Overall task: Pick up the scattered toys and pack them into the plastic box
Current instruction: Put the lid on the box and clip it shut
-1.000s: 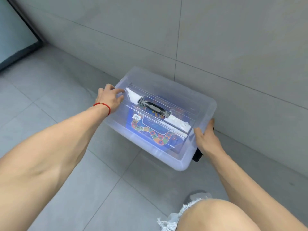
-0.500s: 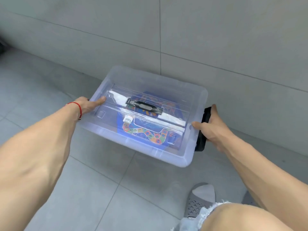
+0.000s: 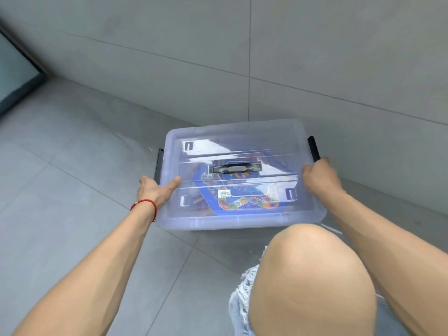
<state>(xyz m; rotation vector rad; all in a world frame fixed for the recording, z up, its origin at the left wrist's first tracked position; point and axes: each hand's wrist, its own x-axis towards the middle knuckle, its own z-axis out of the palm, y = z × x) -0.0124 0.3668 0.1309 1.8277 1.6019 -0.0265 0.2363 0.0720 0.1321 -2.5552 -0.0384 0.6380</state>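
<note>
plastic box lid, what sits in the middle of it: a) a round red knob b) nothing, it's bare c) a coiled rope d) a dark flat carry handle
d: a dark flat carry handle lies across the middle of the clear lid of the plastic box, while the left hand and right hand hold the box at its two ends.

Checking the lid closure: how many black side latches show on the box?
2. One latch on the plastic box's left end, by the left hand; one latch on its right end, its lower part under the right hand.
</note>
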